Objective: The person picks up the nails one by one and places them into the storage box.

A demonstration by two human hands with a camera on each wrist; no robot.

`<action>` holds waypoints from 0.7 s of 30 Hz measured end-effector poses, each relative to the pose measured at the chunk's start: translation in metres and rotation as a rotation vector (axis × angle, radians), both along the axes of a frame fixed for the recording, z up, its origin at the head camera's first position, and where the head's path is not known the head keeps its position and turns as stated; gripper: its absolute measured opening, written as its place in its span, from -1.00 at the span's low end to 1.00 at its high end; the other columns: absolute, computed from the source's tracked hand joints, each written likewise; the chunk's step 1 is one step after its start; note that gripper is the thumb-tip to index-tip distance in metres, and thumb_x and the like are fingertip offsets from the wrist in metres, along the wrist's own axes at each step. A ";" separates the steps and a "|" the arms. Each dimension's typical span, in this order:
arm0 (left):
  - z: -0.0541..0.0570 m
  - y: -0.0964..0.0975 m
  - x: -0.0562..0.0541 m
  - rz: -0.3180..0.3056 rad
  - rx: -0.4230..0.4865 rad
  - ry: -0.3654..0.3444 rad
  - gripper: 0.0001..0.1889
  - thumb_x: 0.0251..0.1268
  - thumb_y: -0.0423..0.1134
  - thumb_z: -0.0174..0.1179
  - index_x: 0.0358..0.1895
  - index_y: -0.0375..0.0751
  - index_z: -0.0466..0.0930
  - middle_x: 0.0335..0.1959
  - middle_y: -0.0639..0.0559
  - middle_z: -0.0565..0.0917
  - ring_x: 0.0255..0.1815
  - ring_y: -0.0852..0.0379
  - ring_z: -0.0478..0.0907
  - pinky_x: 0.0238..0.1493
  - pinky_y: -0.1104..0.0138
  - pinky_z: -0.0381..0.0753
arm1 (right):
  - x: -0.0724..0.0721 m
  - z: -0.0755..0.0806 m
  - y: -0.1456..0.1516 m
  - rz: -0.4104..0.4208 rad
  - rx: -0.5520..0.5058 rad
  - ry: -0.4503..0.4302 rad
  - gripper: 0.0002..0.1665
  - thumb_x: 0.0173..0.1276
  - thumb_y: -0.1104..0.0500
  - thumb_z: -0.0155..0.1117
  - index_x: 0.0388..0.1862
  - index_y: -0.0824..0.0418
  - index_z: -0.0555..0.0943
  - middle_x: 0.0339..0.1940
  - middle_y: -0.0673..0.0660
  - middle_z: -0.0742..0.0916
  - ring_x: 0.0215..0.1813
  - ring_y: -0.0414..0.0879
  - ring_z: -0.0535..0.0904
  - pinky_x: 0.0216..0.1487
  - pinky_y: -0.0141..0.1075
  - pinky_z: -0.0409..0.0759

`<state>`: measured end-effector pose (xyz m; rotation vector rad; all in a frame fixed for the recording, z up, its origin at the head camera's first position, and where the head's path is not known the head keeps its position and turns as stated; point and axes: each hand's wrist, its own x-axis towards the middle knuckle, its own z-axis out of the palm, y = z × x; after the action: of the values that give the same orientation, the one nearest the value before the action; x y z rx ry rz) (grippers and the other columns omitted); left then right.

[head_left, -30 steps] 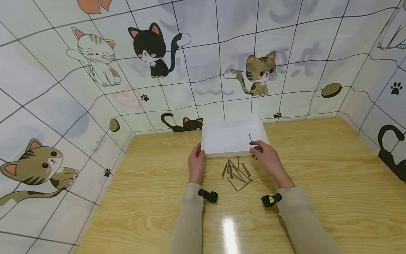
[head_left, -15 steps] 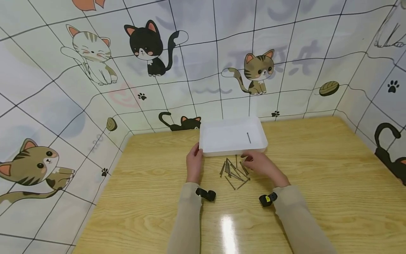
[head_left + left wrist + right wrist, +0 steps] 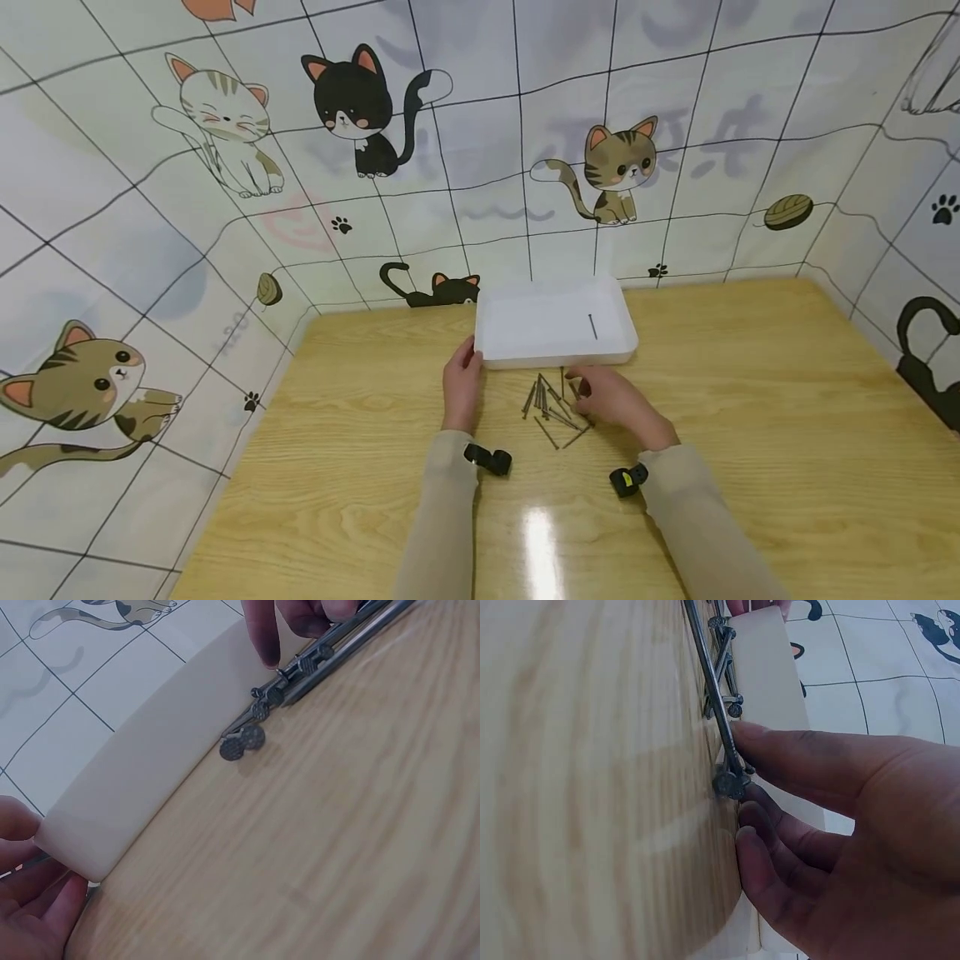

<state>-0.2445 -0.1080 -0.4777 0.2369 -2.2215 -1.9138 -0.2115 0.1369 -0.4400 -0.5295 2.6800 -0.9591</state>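
Note:
A white tray (image 3: 543,321) stands near the back wall with one nail (image 3: 592,327) lying in it. At its front left corner my left hand (image 3: 462,387) grips the tray, a fingertip at the rim and others lower on the corner, as the left wrist view shows. In front of the tray lies a loose pile of nails (image 3: 551,408), several with flat round heads. My right hand (image 3: 618,400) is down at the pile's right side. Its thumb (image 3: 802,761) and curled fingers (image 3: 769,840) stand apart around a nail near its head (image 3: 731,784).
The wooden table (image 3: 360,483) runs up to a wall (image 3: 480,167) covered with cat drawings, right behind the tray. Black wrist cameras sit on both sleeves, the right one (image 3: 628,480) close to the table surface.
My right hand has let go of a nail in the tray, then come back over the front rim and down to the pile. The left hand has stayed at the tray's corner.

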 end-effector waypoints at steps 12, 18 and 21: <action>0.000 0.001 0.001 -0.018 0.025 0.004 -0.58 0.32 -0.19 -0.04 0.25 -0.07 0.32 0.18 0.11 0.40 0.20 0.22 0.27 0.17 0.29 0.26 | 0.007 0.004 -0.003 -0.057 0.064 0.030 -0.43 0.15 0.37 0.10 0.20 0.29 0.36 -0.29 0.09 0.60 -0.36 -0.10 0.45 -0.43 -0.27 0.41; -0.001 0.000 0.000 -0.021 0.023 0.009 -0.57 0.32 -0.19 -0.04 0.25 -0.09 0.32 0.19 0.08 0.40 0.20 0.22 0.27 0.17 0.29 0.26 | 0.009 0.006 -0.004 -0.068 0.077 0.052 -0.47 0.09 0.40 0.07 0.12 0.32 0.43 -0.29 0.13 0.62 -0.40 -0.10 0.46 -0.48 -0.29 0.40; -0.001 0.000 0.001 -0.016 0.011 0.012 -0.57 0.32 -0.18 -0.04 0.25 -0.09 0.32 0.18 0.10 0.41 0.19 0.22 0.28 0.17 0.30 0.26 | 0.010 0.007 -0.005 -0.062 0.083 0.060 -0.50 0.07 0.39 0.07 0.08 0.34 0.46 -0.28 0.15 0.63 -0.38 -0.09 0.48 -0.47 -0.28 0.41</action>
<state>-0.2435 -0.1082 -0.4786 0.2095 -2.2124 -1.9302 -0.2011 0.1324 -0.4329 -0.4672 2.7916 -0.8563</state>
